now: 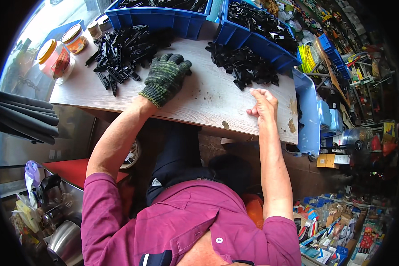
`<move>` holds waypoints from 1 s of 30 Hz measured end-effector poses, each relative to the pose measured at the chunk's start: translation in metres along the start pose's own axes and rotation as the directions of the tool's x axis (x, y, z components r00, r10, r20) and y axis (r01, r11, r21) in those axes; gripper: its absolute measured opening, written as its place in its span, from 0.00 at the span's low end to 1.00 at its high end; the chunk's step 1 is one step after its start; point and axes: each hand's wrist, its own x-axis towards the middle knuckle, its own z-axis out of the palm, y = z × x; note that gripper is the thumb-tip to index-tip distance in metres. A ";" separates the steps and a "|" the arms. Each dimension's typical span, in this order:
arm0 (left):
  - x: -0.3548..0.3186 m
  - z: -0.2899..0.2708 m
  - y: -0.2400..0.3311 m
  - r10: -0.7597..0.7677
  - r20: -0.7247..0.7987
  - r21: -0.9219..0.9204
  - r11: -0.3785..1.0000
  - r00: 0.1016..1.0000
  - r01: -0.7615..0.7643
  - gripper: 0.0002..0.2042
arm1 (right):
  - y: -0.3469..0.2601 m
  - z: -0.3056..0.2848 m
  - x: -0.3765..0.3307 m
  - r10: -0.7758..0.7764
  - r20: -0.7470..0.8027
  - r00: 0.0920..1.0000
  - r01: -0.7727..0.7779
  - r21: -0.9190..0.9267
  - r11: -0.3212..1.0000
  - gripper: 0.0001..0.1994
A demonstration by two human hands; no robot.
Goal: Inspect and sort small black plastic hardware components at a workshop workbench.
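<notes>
My left hand (166,80), in a dark green speckled knit glove, rests palm down over the table. Its fingers are curled under, and whatever they may hold is hidden. Just beyond and to its left lies a heap of long black plastic pieces (119,53). My bare right hand (266,106) is at the table's right side with its fingers bent inward; no object shows clearly in it. Right beyond it is a second heap of smaller black plastic parts (244,64).
On the wooden table (204,99), two blue bins (159,22) (264,48) of black parts stand at the back. Lidded jars (55,60) line the left end. A light blue tub (308,115) adjoins the right edge. Cluttered goods (341,226) fill the right side.
</notes>
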 end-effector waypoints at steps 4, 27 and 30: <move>0.001 0.010 0.002 0.107 -0.272 0.118 0.990 0.956 -0.077 0.09 | -0.009 0.019 0.003 -0.009 0.046 0.999 0.020 -0.228 0.973 0.11; 0.009 0.029 0.129 -0.064 -0.033 -0.520 0.853 0.997 0.038 0.18 | 0.013 0.002 -0.010 -0.088 0.313 0.946 0.072 0.060 0.996 0.07; 0.019 0.035 0.128 -0.013 0.009 -0.556 0.831 1.000 0.016 0.15 | 0.019 0.001 -0.008 -0.160 0.321 0.933 0.125 0.126 0.984 0.08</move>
